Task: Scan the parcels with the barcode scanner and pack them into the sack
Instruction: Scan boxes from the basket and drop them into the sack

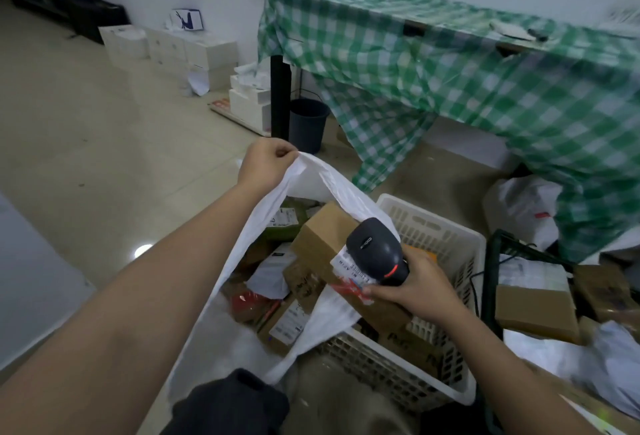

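- Left hand [266, 163] — its grip pinches the rim of the white sack [242, 261], holding it open.
- Right hand [414, 291] grips the scanner [377, 251] and a cardboard parcel [332, 244] over the sack's mouth — beside the basket [440, 234].

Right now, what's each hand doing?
Left hand: pinching the white sack rim, holding it open.
Right hand: gripping the barcode scanner and a cardboard parcel.
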Available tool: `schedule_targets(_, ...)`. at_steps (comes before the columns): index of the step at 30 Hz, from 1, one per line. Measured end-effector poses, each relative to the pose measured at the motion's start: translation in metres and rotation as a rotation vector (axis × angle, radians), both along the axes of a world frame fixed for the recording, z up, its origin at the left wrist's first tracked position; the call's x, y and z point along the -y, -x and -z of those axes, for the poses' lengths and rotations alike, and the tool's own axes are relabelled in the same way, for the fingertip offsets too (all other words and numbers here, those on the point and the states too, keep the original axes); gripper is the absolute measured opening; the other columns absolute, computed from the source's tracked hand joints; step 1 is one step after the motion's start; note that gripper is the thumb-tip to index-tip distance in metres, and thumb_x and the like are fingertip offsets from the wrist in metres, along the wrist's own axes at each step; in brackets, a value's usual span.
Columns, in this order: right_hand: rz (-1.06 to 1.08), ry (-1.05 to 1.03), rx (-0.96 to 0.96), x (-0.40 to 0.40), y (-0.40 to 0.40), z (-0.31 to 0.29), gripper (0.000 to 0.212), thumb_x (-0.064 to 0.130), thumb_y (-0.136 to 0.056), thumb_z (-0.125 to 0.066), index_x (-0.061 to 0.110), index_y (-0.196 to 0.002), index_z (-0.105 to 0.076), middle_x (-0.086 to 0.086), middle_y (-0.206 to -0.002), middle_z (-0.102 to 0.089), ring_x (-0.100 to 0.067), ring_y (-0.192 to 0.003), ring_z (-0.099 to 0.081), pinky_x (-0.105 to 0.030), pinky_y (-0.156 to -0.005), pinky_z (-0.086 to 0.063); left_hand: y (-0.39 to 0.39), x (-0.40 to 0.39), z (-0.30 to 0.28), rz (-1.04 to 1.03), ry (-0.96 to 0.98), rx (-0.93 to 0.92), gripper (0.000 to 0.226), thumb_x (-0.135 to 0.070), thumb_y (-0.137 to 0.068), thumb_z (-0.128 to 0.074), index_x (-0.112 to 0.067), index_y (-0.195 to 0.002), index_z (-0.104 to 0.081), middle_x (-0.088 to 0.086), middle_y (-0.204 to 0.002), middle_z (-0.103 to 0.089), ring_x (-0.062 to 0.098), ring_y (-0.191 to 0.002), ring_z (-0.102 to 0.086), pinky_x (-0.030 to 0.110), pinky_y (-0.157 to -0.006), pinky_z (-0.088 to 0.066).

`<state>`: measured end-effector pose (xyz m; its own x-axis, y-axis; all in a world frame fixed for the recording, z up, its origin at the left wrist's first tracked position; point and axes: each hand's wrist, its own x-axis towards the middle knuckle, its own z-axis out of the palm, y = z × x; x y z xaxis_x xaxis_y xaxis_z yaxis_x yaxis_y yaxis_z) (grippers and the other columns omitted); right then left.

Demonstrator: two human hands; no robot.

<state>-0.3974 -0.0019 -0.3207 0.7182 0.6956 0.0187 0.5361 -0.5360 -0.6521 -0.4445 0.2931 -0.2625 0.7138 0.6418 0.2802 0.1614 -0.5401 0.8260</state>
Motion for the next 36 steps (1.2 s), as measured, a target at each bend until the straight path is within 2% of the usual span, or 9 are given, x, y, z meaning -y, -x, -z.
schedule_targets(6, 0.131, -0.060, 0.012, -0.090, -0.070, 0.011, 0.077, 0.080, -0.047, -0.072, 0.032, -0.106, -0.056, 0.006, -0.101, -0.063, -0.014, -0.092, -0.059, -0.040, -0.076, -0.054, -0.045, -0.051, -0.013, -0.046, -0.016, 0.048, 0.015, -0.020, -0.090, -0.062, -0.016, -0.097, -0.075, -0.007, -0.085, -0.067, 0.017, -0.091, -0.065, 0.039, -0.088, -0.053)
schedule_targets(9, 0.229, -0.247, -0.028, -0.145, -0.099, 0.006, 0.057, 0.058, -0.065, -0.079, 0.022, -0.105, -0.058, 0.002, -0.095, -0.065, -0.018, -0.087, -0.061, -0.036, -0.071, -0.050, -0.066, -0.078, -0.019, -0.085, -0.102, -0.005, 0.016, -0.024, -0.091, -0.060, -0.019, -0.096, -0.075, -0.005, -0.088, -0.069, 0.018, -0.090, -0.065, 0.041, -0.085, -0.053)
schedule_targets(13, 0.166, -0.191, -0.059, -0.173, -0.107, 0.007, 0.037, 0.042, -0.079, -0.076, 0.014, -0.099, -0.062, -0.004, -0.085, -0.066, -0.021, -0.081, -0.062, -0.037, -0.067, -0.049, -0.073, -0.092, -0.005, -0.126, -0.159, -0.133, 0.019, -0.025, -0.091, -0.056, -0.022, -0.098, -0.074, -0.001, -0.097, -0.072, 0.020, -0.090, -0.064, 0.039, -0.082, -0.053)
schedule_targets(16, 0.126, -0.196, -0.123, -0.152, -0.096, 0.011, 0.033, 0.037, -0.079, -0.077, 0.016, -0.099, -0.063, -0.001, -0.086, -0.067, -0.013, -0.080, -0.062, -0.035, -0.070, -0.050, -0.067, -0.093, 0.008, -0.148, -0.119, -0.150, 0.018, -0.025, -0.091, -0.057, -0.023, -0.097, -0.074, -0.001, -0.096, -0.071, 0.020, -0.088, -0.063, 0.037, -0.079, -0.053)
schedule_targets(21, 0.129, -0.193, -0.178, -0.095, -0.073, -0.001, 0.024, 0.031, -0.080, -0.077, 0.027, -0.099, -0.062, 0.012, -0.080, -0.065, 0.003, -0.073, -0.060, -0.011, -0.057, -0.040, -0.054, -0.070, 0.013, -0.131, -0.073, -0.153, 0.023, -0.020, -0.094, -0.054, -0.018, -0.110, -0.070, 0.004, -0.109, -0.070, 0.024, -0.098, -0.062, 0.041, -0.087, -0.052)
schedule_targets(25, 0.196, -0.150, -0.148, -0.044, -0.057, -0.017, 0.022, 0.032, -0.080, -0.078, 0.029, -0.094, -0.062, 0.010, -0.084, -0.066, -0.005, -0.079, -0.061, -0.017, -0.060, -0.041, -0.042, -0.035, 0.011, -0.077, -0.102, -0.115, 0.034, -0.012, -0.095, -0.053, -0.010, -0.128, -0.059, 0.010, -0.130, -0.059, 0.028, -0.120, -0.052, 0.038, -0.100, -0.042)
schedule_targets(28, 0.278, -0.130, -0.120, -0.002, -0.047, -0.027, 0.023, 0.034, -0.079, -0.078, 0.029, -0.093, -0.060, 0.009, -0.085, -0.065, -0.009, -0.082, -0.061, -0.020, -0.062, -0.043, -0.035, 0.004, 0.008, -0.041, -0.254, -0.058, 0.037, -0.008, -0.092, -0.055, -0.011, -0.129, -0.059, 0.010, -0.134, -0.054, 0.027, -0.124, -0.046, 0.037, -0.104, -0.037)
schedule_targets(32, 0.320, -0.075, -0.097, 0.051, -0.036, -0.037, 0.026, 0.036, -0.081, -0.077, 0.027, -0.097, -0.060, 0.012, -0.083, -0.062, -0.004, -0.078, -0.057, -0.016, -0.060, -0.040, -0.030, 0.070, 0.000, 0.107, -0.256, -0.006, 0.030, -0.011, -0.094, -0.053, -0.015, -0.123, -0.061, 0.005, -0.133, -0.052, 0.022, -0.124, -0.045, 0.035, -0.103, -0.037)
schedule_targets(36, 0.398, -0.098, -0.120, 0.087, -0.040, -0.031, 0.028, 0.039, -0.080, -0.076, 0.023, -0.099, -0.063, -0.001, -0.091, -0.069, -0.017, -0.086, -0.064, -0.036, -0.078, -0.052, -0.036, 0.128, 0.014, 0.279, -0.390, -0.091, 0.026, -0.020, -0.097, -0.052, -0.016, -0.121, -0.062, 0.004, -0.125, -0.055, 0.021, -0.120, -0.046, 0.033, -0.096, -0.038)
